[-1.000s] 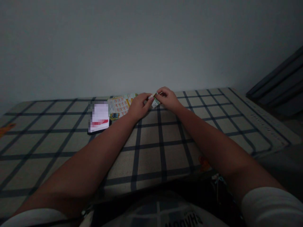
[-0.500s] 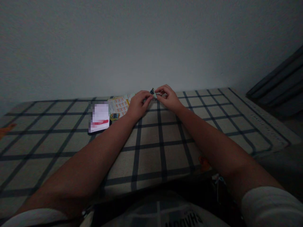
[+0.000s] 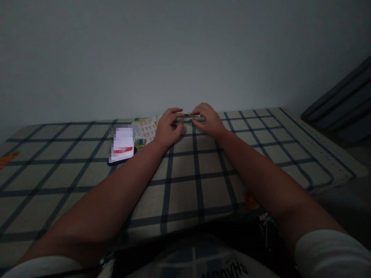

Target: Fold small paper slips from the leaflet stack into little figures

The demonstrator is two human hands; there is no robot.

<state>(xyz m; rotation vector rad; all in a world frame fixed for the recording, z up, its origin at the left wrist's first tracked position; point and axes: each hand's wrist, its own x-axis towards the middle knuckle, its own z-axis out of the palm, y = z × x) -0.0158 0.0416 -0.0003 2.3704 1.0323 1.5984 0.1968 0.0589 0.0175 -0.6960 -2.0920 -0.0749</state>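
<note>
Near the far edge of the table, my right hand pinches a small, thin, folded-looking piece of paper between thumb and fingertips. My left hand is at the paper's left side, its thumb apart from its fingers. The left index fingertip reaches the paper's upper edge; whether it presses on it I cannot tell. The paper is seen nearly edge-on and partly covered by the fingers, so its print does not show.
A printed sheet with orange and yellow parts lies left of my left hand. Beside it is a phone with a lit, blurred screen. A checked cloth covers the table, which meets a pale wall. Dark folded fabric hangs at the right.
My left thumb and fingers have spread apart from their pinch. The paper has tilted from showing a dark and pale green face to nearly edge-on. My right hand stays almost in place.
</note>
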